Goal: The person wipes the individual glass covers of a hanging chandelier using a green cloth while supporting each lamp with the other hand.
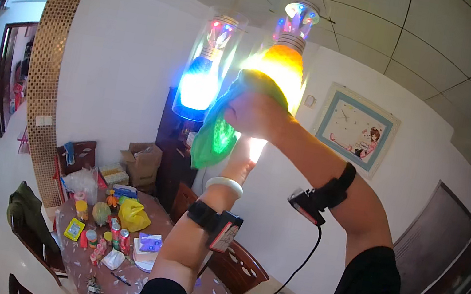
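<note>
My right hand (256, 113) is raised overhead and closed on a green cloth (214, 142), which drapes down on its left side. It is right beside a glowing yellow-orange pendant lamp (283, 68) with a clear glass tube. My left hand (243, 148) reaches up below and behind the right one, near a bright white glow. Its fingers are hidden by the right hand and the glare. A blue-lit pendant lamp (198, 88) in a clear glass cylinder hangs to the left.
Below stands a dining table (168, 213) with cans, a yellow plastic bag (133, 215) and other items. Wooden chairs (237, 269) surround it. Cardboard boxes (142, 165) sit behind. A framed clock (353, 132) hangs on the wall. A black cable (306, 265) dangles from my right forearm.
</note>
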A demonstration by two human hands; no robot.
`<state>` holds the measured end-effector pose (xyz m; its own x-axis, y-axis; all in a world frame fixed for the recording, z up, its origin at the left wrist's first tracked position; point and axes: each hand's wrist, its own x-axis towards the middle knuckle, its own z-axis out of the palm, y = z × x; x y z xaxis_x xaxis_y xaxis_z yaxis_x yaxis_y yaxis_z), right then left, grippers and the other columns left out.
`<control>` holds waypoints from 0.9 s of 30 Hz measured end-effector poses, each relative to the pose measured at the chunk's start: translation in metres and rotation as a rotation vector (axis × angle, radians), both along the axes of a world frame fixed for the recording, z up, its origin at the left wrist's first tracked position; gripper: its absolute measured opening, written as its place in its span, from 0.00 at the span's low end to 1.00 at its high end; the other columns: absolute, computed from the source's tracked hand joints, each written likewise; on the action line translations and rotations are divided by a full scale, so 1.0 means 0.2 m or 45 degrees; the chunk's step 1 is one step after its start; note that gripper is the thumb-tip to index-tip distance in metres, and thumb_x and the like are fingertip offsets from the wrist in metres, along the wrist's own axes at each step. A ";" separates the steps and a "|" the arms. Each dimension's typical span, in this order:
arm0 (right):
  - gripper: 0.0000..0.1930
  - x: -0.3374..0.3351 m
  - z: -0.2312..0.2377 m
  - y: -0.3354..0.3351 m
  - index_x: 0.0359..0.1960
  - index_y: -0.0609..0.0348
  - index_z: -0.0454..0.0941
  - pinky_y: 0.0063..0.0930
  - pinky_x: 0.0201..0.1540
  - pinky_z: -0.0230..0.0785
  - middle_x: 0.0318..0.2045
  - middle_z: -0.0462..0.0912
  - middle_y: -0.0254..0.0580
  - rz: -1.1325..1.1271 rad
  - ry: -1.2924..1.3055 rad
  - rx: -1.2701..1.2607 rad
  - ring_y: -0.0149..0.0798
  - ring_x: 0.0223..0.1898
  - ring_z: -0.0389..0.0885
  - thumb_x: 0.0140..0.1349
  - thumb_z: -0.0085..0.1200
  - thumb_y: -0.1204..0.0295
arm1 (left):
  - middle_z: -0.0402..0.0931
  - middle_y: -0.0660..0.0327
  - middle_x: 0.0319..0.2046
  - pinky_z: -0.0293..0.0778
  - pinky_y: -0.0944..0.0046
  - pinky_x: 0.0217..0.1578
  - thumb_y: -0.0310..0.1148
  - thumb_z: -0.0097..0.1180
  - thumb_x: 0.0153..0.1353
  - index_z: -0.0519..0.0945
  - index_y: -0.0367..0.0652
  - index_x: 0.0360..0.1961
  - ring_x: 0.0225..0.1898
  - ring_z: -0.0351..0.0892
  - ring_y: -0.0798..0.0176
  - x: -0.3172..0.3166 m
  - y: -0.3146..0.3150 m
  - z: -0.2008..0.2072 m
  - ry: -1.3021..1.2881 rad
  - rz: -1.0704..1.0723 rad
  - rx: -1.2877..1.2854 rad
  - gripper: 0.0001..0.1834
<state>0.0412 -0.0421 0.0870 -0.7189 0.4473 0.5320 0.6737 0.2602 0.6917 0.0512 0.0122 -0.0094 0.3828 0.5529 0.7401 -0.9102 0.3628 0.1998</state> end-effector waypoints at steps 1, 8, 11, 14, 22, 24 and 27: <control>0.06 0.00 -0.02 -0.03 0.15 0.55 0.72 0.30 0.31 0.64 0.16 0.71 0.38 0.000 0.005 0.005 0.39 0.22 0.70 0.41 0.44 0.69 | 0.59 0.56 0.47 0.57 0.59 0.47 0.53 0.45 0.44 0.59 0.40 0.48 0.47 0.59 0.58 0.00 0.00 0.00 0.002 -0.003 -0.002 0.34; 0.16 0.17 0.07 -0.11 0.36 0.58 0.67 0.32 0.39 0.59 0.33 0.71 0.46 0.292 0.641 0.108 0.46 0.37 0.68 0.47 0.47 0.63 | 0.59 0.56 0.46 0.57 0.60 0.47 0.53 0.45 0.44 0.59 0.40 0.48 0.47 0.59 0.58 -0.08 -0.01 0.02 0.018 0.055 0.028 0.34; 0.17 0.33 0.13 -0.04 0.38 0.61 0.65 0.28 0.41 0.57 0.35 0.70 0.46 0.333 1.073 0.136 0.41 0.38 0.68 0.49 0.45 0.64 | 0.59 0.56 0.46 0.57 0.60 0.47 0.53 0.45 0.44 0.59 0.40 0.48 0.46 0.59 0.58 0.01 -0.01 0.00 0.041 0.008 0.030 0.34; 0.16 0.38 0.24 0.12 0.38 0.61 0.65 0.30 0.41 0.58 0.34 0.71 0.44 0.742 1.087 0.135 0.43 0.38 0.69 0.49 0.44 0.64 | 0.60 0.56 0.46 0.57 0.60 0.47 0.53 0.45 0.44 0.59 0.40 0.48 0.46 0.60 0.58 -0.04 -0.02 0.01 0.052 0.043 0.050 0.34; 0.20 0.25 0.36 0.12 0.41 0.57 0.64 0.25 0.41 0.62 0.37 0.69 0.39 1.366 1.730 -0.937 0.33 0.39 0.68 0.55 0.34 0.55 | 0.61 0.56 0.45 0.58 0.61 0.47 0.53 0.45 0.45 0.59 0.40 0.48 0.46 0.60 0.58 -0.08 0.01 0.02 0.058 0.115 0.064 0.34; 0.20 0.43 0.38 0.24 0.41 0.57 0.64 0.26 0.42 0.62 0.38 0.69 0.40 1.457 1.819 -1.073 0.33 0.39 0.68 0.55 0.34 0.55 | 0.61 0.56 0.45 0.58 0.61 0.47 0.54 0.45 0.44 0.59 0.40 0.47 0.46 0.60 0.57 -0.06 -0.07 0.04 0.063 0.101 0.070 0.34; 0.20 0.40 0.25 0.30 0.41 0.58 0.63 0.27 0.41 0.63 0.38 0.69 0.39 1.657 1.947 -1.086 0.33 0.38 0.69 0.55 0.34 0.56 | 0.60 0.55 0.45 0.57 0.60 0.47 0.54 0.45 0.44 0.59 0.40 0.47 0.47 0.60 0.57 -0.11 -0.02 0.04 0.053 0.140 0.076 0.34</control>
